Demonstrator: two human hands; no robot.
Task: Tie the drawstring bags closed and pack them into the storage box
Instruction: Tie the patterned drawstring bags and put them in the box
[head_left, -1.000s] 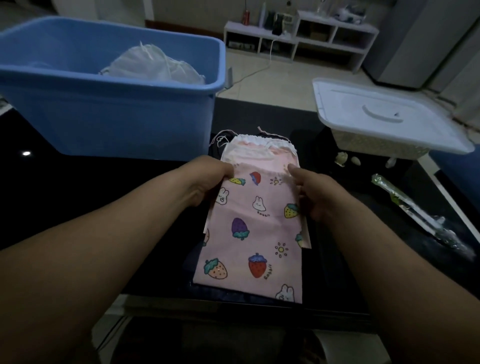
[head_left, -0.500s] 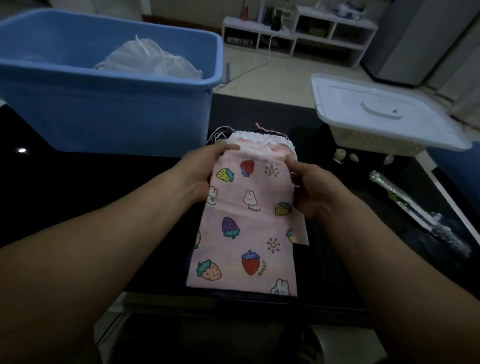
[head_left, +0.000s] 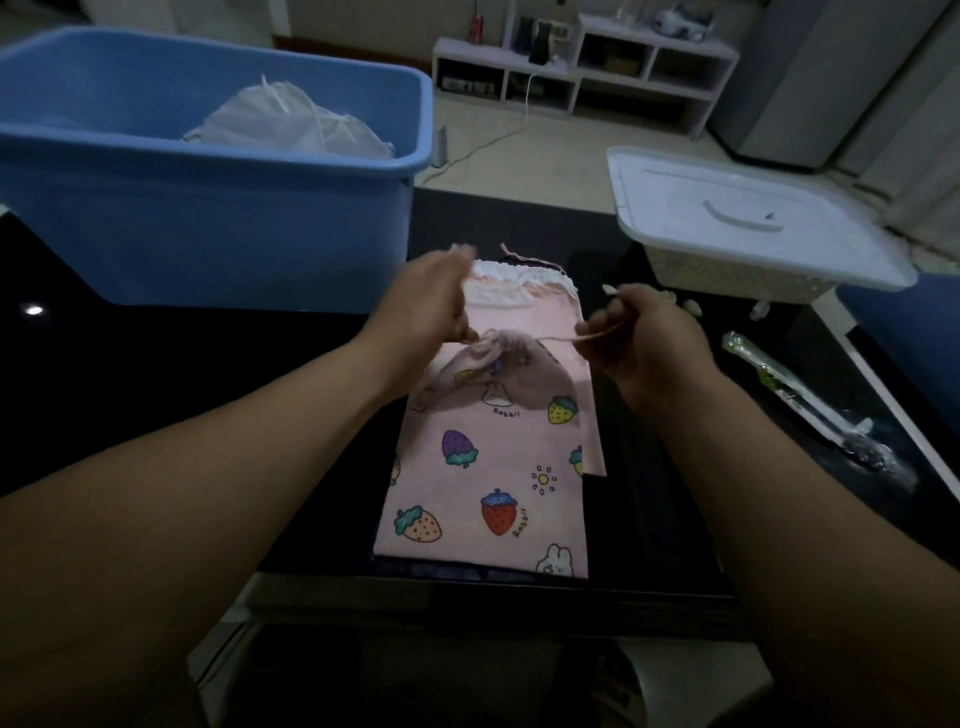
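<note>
Blue storage box (head_left: 208, 218) stands open back-left, close for packing; pink drawstring bag (head_left: 488, 467) lies atop another bag (head_left: 519, 306), left hand (head_left: 431, 306) gripping its gathered mouth as anchor while right hand (head_left: 644, 338) pinches the cord (head_left: 563, 338) taut rightward to cinch.

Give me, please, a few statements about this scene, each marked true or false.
1. The mouth of the top pink bag is gathered shut. True.
2. The right hand holds a cord that runs from that bag's mouth. True.
3. The blue box holds nothing. False: pale bags lie inside it.
4. The white lid lies on the floor. False: it sits on the pale basket on the table.
5. The left hand rests flat on the table, far from the bag. False: it is raised at the bag's gathered mouth.
</note>
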